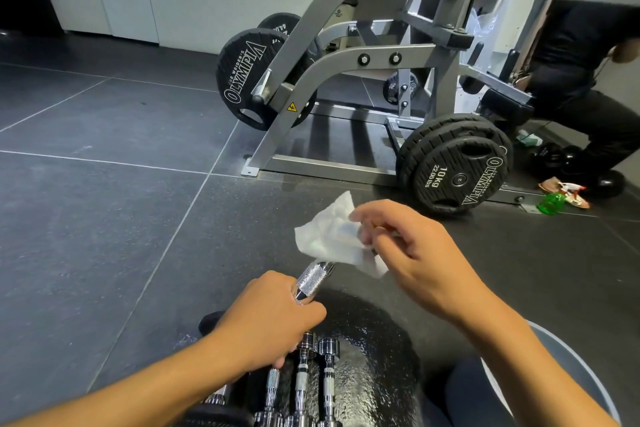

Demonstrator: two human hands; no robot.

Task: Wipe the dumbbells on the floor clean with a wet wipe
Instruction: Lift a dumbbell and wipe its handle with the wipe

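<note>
My left hand (pixel 273 319) grips the near end of a chrome dumbbell handle (pixel 311 279) with a knurled grip, held up off the floor and pointing away from me. My right hand (pixel 412 253) pinches a white wet wipe (pixel 329 236) draped over the handle's far end, which is hidden under it. Several chrome dumbbells (pixel 301 381) lie side by side on the floor below my left hand, running toward me.
A grey steel weight machine (pixel 311 76) stands ahead, loaded with black Olympia plates (pixel 457 170). A person in dark clothes (pixel 588 80) sits at the right. A green bottle (pixel 550 203) and wrappers lie on the floor there. A wet shiny patch (pixel 374 340) covers the dark mat.
</note>
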